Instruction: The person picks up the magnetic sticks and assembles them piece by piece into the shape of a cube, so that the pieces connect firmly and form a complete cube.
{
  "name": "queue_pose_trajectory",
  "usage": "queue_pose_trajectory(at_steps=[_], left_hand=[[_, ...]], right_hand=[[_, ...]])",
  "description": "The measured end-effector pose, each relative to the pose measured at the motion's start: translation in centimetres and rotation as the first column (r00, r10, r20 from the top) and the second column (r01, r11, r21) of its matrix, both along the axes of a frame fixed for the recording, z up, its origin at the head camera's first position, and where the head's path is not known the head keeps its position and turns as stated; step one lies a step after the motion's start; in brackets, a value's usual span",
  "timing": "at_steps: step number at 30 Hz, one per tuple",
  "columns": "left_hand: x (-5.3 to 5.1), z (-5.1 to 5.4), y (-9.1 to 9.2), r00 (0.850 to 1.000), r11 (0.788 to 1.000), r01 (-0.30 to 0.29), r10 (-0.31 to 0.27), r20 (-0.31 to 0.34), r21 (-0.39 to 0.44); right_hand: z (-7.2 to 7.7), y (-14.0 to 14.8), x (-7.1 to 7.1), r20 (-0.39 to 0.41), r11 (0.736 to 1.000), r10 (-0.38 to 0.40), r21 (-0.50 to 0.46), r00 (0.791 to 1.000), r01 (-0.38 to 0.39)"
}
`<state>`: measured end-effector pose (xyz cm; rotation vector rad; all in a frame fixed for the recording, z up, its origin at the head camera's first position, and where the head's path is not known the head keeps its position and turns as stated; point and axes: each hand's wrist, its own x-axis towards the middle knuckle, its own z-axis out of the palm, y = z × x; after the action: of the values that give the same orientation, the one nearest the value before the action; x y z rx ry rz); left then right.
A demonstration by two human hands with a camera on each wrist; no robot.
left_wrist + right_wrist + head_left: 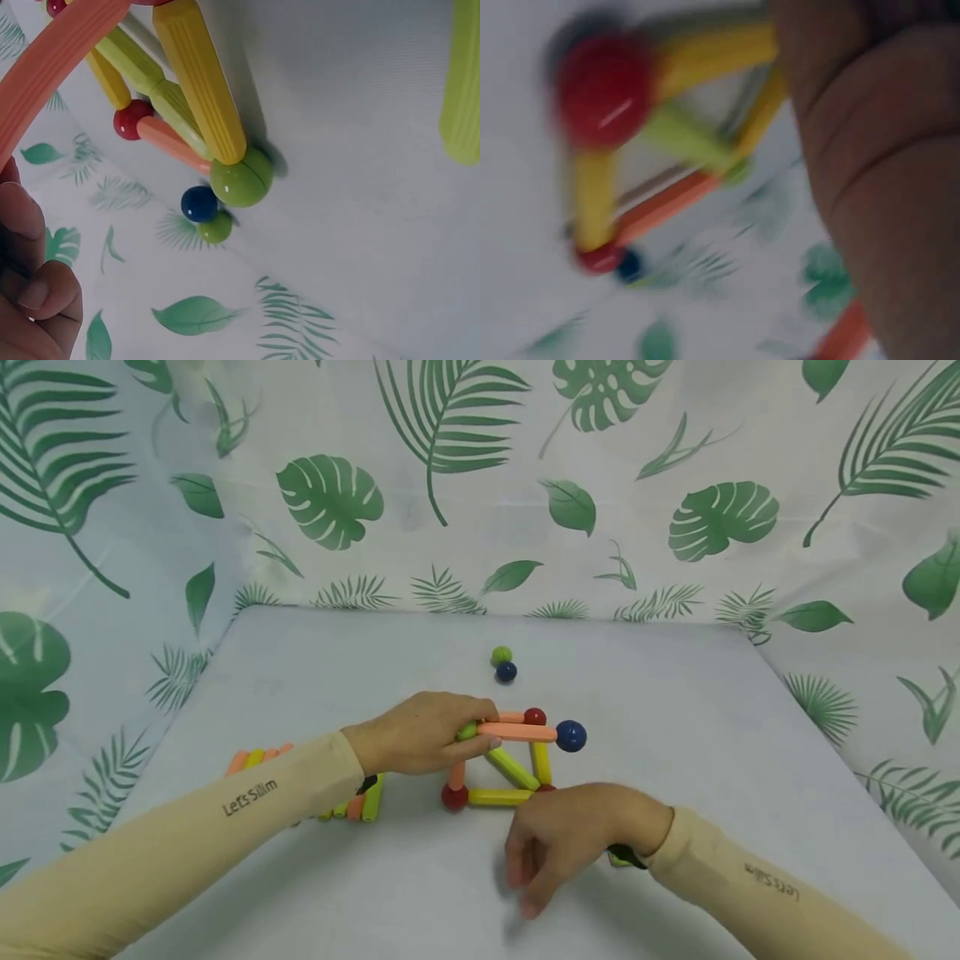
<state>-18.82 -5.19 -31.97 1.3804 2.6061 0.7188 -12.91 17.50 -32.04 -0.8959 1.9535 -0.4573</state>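
Note:
My left hand (pixel 427 735) pinches the end of an orange building stick (pixel 521 732), with a green ball (pixel 467 731) between thumb and fingers. A dark blue ball (pixel 571 736) sits on that stick's far end. Below is a four-sided frame of sticks and balls, with a yellow stick (pixel 498 797) along its near side and a light green stick (pixel 512 768) across it. Another orange stick (pixel 56 71) rises from the frame's near-left red ball (pixel 454 797) toward the left hand. Over the frame's near-right corner, my blurred right hand (pixel 573 831) hangs with loosely bent fingers, nothing visible in them.
A green ball (pixel 501 655) and a dark blue ball (pixel 506 672) lie behind the frame. Several loose sticks (pixel 372 799) are lined up at the left, partly under the left sleeve. A small colored piece (pixel 618 860) shows beneath the right wrist. Leaf-patterned cloth (pixel 480 527) encloses the table.

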Motion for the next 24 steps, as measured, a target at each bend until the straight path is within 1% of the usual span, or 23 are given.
queue_pose_trajectory(at_steps=[1,2,3,4,5,6,7,8,9,10,12,15,16,17,18,20,23,24], left_hand=[[0.0,0.0,0.0,1.000,1.000,-0.002,0.002,-0.011,-0.004],[-0.1,0.0,0.0,1.000,1.000,-0.006,0.006,-0.010,-0.008],[-0.1,0.0,-0.1,1.000,1.000,-0.008,0.008,-0.011,-0.011],[-0.1,0.0,-0.1,1.000,1.000,-0.008,0.008,-0.011,-0.012],[-0.1,0.0,-0.1,1.000,1.000,-0.006,0.006,-0.013,-0.012],[-0.2,0.0,-0.1,1.000,1.000,-0.005,0.004,-0.011,-0.011],[-0.2,0.0,-0.1,1.000,1.000,-0.001,0.001,-0.012,-0.010],[-0.2,0.0,-0.1,1.000,1.000,0.005,-0.006,-0.016,-0.007],[-0.2,0.0,-0.1,1.000,1.000,0.014,-0.014,-0.020,-0.005],[-0.3,0.0,-0.1,1.000,1.000,0.021,-0.021,-0.020,-0.003],[-0.4,0.0,0.0,0.999,1.000,0.031,-0.031,-0.023,-0.006],[-0.6,0.1,0.0,0.999,0.999,0.032,-0.033,-0.013,-0.024],[-0.7,0.1,0.0,1.000,0.999,0.029,-0.029,-0.009,-0.033],[-0.8,0.1,-0.1,1.000,0.999,0.027,-0.027,-0.004,-0.041],[-0.9,0.1,-0.1,1.000,0.999,0.024,-0.024,0.001,-0.048],[-1.1,0.2,-0.2,1.000,0.998,0.027,-0.026,0.011,-0.054],[-1.4,0.2,-0.3,0.999,0.998,0.034,-0.033,0.019,-0.057],[-1.5,0.2,-0.4,0.999,0.998,0.035,-0.034,0.023,-0.058]], right_hand=[[-0.1,-1.1,0.8,-0.091,0.999,0.047,-0.009,0.995,-0.049],[-0.4,-2.1,1.5,-0.192,0.995,0.090,-0.016,0.977,-0.095],[-0.7,-3.0,2.0,-0.290,0.991,0.120,-0.019,0.950,-0.131],[-1.2,-3.8,2.4,-0.385,0.985,0.150,-0.022,0.911,-0.171],[-1.8,-4.6,2.6,-0.476,0.978,0.172,-0.022,0.862,-0.207],[-2.3,-5.2,2.7,-0.554,0.971,0.189,-0.019,0.811,-0.238],[-2.8,-5.7,2.8,-0.609,0.966,0.193,-0.018,0.770,-0.257],[-3.3,-6.2,2.8,-0.649,0.962,0.198,-0.014,0.734,-0.272],[-3.8,-6.6,2.8,-0.678,0.960,0.200,-0.010,0.707,-0.281],[-4.1,-7.0,2.7,-0.698,0.957,0.206,-0.002,0.686,-0.289],[-4.5,-7.5,2.6,-0.708,0.955,0.219,0.015,0.672,-0.296],[-4.7,-8.1,2.6,-0.700,0.954,0.242,0.046,0.672,-0.296],[-4.7,-8.2,2.6,-0.701,0.953,0.249,0.055,0.668,-0.298],[-4.7,-8.3,2.6,-0.708,0.952,0.253,0.061,0.660,-0.300],[-4.7,-8.4,2.6,-0.716,0.952,0.251,0.061,0.651,-0.300],[-4.6,-8.7,2.6,-0.730,0.953,0.237,0.046,0.641,-0.300],[-4.6,-9.2,2.6,-0.744,0.951,0.222,0.021,0.630,-0.310],[-4.6,-9.4,2.6,-0.742,0.949,0.224,0.018,0.632,-0.314]])
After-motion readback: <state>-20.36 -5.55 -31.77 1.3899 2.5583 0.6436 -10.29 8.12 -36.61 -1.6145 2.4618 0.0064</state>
